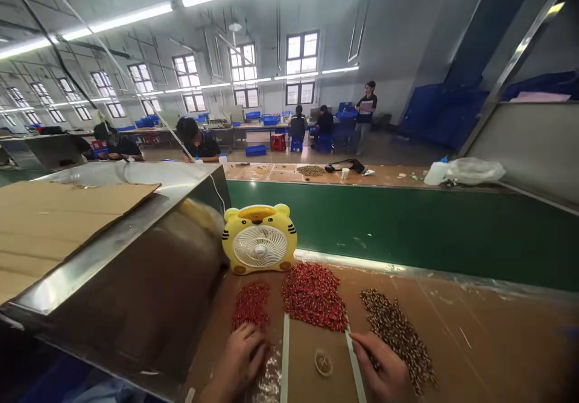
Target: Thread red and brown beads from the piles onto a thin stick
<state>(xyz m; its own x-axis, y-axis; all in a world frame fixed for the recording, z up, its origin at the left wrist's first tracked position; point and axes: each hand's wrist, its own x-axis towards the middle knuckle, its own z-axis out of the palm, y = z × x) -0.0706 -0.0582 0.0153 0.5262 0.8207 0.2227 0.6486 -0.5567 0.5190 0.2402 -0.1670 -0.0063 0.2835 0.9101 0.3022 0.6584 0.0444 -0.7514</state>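
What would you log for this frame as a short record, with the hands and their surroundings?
view: head camera, looking down over a workbench in a large workshop
left hand: beside crinkled clear plastic, below a pile of small red beads
right hand: fingers beside a pile of brown speckled beads; any held item unclear
between hands: small round tan piece
nearby: pile of red-and-tan beads, yellow tiger-shaped fan
others: seated co-worker, standing person holding a clipboard
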